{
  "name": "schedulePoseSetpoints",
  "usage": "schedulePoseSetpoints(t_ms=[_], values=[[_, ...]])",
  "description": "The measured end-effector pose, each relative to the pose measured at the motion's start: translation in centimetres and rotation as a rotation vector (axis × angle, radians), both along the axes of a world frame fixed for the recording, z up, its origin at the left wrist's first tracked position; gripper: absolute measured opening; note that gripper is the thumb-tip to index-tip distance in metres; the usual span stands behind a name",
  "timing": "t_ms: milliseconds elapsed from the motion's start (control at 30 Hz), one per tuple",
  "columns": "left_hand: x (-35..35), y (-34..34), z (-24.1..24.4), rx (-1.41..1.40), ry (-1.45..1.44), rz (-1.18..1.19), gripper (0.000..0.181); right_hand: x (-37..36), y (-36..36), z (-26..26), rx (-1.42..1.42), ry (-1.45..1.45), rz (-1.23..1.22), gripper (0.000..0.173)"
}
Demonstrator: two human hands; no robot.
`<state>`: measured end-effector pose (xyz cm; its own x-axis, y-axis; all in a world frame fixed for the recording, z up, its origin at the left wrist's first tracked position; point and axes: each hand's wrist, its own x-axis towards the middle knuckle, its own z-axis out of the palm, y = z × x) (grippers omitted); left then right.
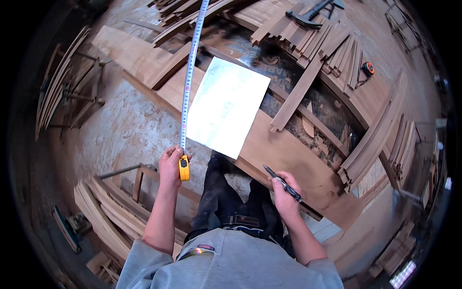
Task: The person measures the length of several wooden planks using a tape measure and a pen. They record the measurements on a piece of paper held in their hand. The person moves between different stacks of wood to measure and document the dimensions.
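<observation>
My left hand (171,164) grips the yellow case of a tape measure (184,168). Its metal blade (188,83) is pulled far out, running away from me past the picture's top edge. In my right hand (287,189) is a dark pen or marker (281,182), its tip pointing up and left, over the near edge of the wooden workbench (288,151). A bright white sheet (231,104), its surface washed out by glare, lies on the bench between the hands, with its near corner over the edge. The blade passes along the sheet's left side.
One wooden strip (297,94) lies across the bench frame. Beyond it are a claw hammer (305,18), stacked wood strips (314,39) and an orange and black tape measure (368,68). Curved wooden pieces (377,133) lie at right; more curved boards (103,213) stand at lower left.
</observation>
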<state>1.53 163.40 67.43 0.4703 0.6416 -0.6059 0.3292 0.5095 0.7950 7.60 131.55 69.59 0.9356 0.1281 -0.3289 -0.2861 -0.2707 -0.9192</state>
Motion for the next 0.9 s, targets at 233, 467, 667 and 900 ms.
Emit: schedulePoseSetpoints(t_ms=[233, 467, 667, 900], values=[[3.1, 6.5, -3.1, -0.126, 0.029, -0.248, 0.026, 1.6, 11.5, -1.5, -0.035, -0.189, -0.007, 0.014], [4.3, 8.5, -4.6, -0.255, 0.040, -0.376, 0.019, 3.2, 18.0, -3.1, -0.106, -0.502, 0.023, 0.016], [6.0, 8.8, -4.5, -0.294, 0.053, -0.427, 0.015, 3.5, 19.4, -4.1, -0.134, -0.479, -0.039, 0.017], [7.1, 8.6, -4.6, -0.267, 0.051, -0.463, 0.014, 3.7, 19.5, -5.5, -0.103, -0.513, -0.068, 0.018]])
